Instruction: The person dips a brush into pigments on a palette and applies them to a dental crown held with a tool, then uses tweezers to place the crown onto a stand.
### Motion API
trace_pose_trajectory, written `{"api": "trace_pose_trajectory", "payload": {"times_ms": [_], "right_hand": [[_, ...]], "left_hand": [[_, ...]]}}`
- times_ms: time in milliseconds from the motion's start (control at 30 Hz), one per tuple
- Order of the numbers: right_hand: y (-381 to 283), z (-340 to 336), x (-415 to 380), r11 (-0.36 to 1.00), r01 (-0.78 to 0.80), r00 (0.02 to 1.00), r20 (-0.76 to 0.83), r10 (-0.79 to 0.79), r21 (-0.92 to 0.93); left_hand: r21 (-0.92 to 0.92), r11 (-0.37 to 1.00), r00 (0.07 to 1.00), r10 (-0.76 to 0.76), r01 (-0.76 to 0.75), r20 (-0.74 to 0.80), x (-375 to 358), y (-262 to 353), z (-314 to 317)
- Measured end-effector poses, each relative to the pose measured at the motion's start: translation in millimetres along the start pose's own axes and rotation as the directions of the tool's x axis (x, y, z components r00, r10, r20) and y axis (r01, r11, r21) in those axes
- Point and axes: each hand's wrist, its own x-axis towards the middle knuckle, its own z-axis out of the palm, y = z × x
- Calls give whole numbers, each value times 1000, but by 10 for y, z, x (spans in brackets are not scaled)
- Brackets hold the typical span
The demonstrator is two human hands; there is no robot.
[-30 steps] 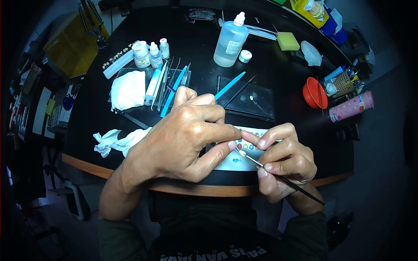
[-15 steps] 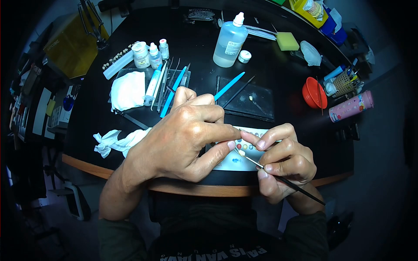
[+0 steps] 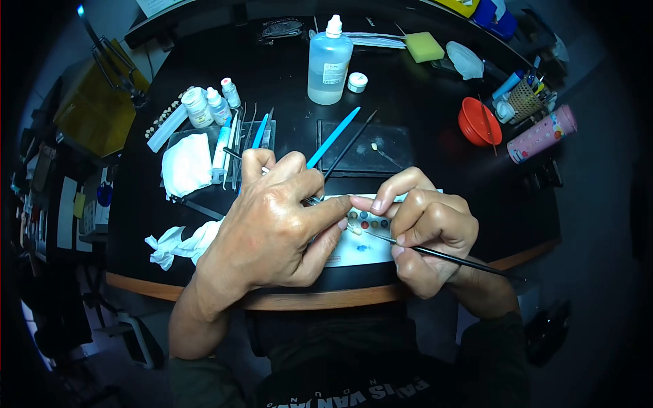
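Note:
My right hand (image 3: 435, 234) grips a thin black brush (image 3: 469, 262), its tip pointing left at a small tooth-like piece (image 3: 355, 230). My left hand (image 3: 279, 221) is closed in a pinch around a slim tool whose dark end (image 3: 232, 153) shows past the knuckles; the small piece is by its thumb and index fingertips. The index fingertips of both hands meet or nearly meet. Beneath them lies a white palette card (image 3: 347, 257) with coloured round spots and a blue smear.
Behind my hands is a dark tray (image 3: 398, 139) with a blue-handled tool. A clear bottle (image 3: 329, 68) stands farther back. Small bottles, instruments and a white cloth (image 3: 187, 165) are at left. A red bowl (image 3: 474, 122) and pink tumbler (image 3: 542, 134) are at right.
The view has shifted, so table items appear farther left. Both hands stay close together over the card; the brush lies flatter, its tip still near the small piece.

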Motion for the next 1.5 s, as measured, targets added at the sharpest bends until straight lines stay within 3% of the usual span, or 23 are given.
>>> {"api": "trace_pose_trajectory", "payload": {"times_ms": [533, 633, 1033, 1500], "right_hand": [[-20, 25, -1, 997, -58, 998, 8, 59, -41], [-18, 77, 14, 994, -44, 996, -88, 35, -97], [-75, 60, 35, 978, 7, 999, -47, -17, -207], [-64, 74, 27, 977, 21, 996, -82, -39, -213]], "left_hand": [[32, 999, 998, 35, -34, -47, -5, -16, 28], [65, 996, 997, 56, -53, -49, -11, -30, 25], [93, 995, 997, 52, -46, -61, 15, -11, 21], [126, 991, 994, 58, -45, -97, 27, 15, 34]]}}
